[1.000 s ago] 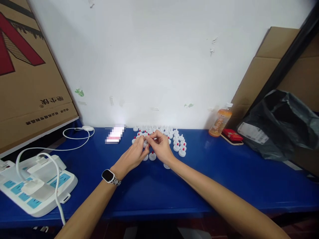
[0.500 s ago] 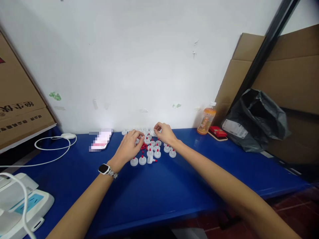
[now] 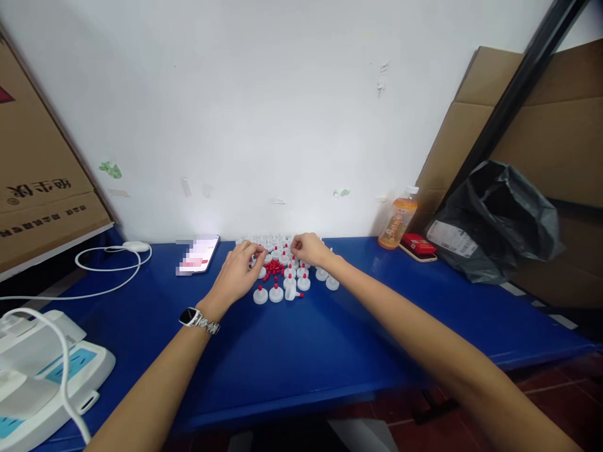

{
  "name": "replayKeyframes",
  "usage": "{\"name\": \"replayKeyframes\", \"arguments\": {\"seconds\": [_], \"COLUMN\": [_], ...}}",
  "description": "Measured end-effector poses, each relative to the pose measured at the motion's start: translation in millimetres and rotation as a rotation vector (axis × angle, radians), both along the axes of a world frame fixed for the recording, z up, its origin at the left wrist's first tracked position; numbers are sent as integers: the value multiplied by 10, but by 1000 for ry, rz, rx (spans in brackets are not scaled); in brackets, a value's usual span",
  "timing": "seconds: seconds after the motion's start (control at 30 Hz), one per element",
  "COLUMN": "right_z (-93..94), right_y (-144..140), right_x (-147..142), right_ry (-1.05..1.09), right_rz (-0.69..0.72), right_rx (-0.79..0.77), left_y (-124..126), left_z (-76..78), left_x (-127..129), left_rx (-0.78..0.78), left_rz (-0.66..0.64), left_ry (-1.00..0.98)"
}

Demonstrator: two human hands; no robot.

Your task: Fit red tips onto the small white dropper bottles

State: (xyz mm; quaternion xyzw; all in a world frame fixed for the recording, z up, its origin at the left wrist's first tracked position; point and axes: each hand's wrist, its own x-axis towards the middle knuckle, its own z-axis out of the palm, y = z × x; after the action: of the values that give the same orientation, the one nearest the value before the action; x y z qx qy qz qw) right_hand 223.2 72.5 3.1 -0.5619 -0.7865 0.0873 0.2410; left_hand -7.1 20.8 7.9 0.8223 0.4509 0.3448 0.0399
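Several small white caps [image 3: 276, 292], many with a red tip, stand in rows on the blue table [image 3: 301, 351] near the wall. A small heap of loose red tips [image 3: 273, 270] lies among them. My left hand [image 3: 235, 273], with a watch on its wrist, rests at the left edge of the cluster. Its fingers are curled toward the red heap, and what they hold is hidden. My right hand [image 3: 308, 249] reaches over the back rows, thumb and forefinger pinched at a white cap. One cap [image 3: 292, 294] lies tipped on its side at the front.
A phone [image 3: 198, 254] lies left of the caps. Beyond it are a white cable [image 3: 113, 258] and a white power strip [image 3: 32, 376]. An orange drink bottle [image 3: 397, 221], a red box [image 3: 417, 245] and a black bag [image 3: 499, 220] sit at the right. Cardboard [image 3: 541, 138] leans on both sides.
My hands have come apart. The left moved to the cluster's left edge and the right reached to the back rows. The view shifted to the right, then settled.
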Motion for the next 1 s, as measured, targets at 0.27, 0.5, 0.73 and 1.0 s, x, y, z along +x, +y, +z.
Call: {"name": "replayKeyframes", "arguments": {"seconds": [0.27, 0.5, 0.73, 1.0], "right_z": [213, 155, 268, 174], "right_y": [214, 431, -1, -585], "right_x": [-219, -453, -354, -408], "right_ry": [-132, -171, 260, 730], "right_rz": [-101, -95, -68, 182], "right_rx": [93, 35, 167, 19], "left_y": [92, 73, -19, -84], "left_z": [-39, -44, 5, -10], "left_x": [-94, -104, -34, -18], "left_rx": [11, -4, 80, -89], "left_rz": [26, 18, 12, -128], "left_ry": [-44, -60, -77, -23]}}
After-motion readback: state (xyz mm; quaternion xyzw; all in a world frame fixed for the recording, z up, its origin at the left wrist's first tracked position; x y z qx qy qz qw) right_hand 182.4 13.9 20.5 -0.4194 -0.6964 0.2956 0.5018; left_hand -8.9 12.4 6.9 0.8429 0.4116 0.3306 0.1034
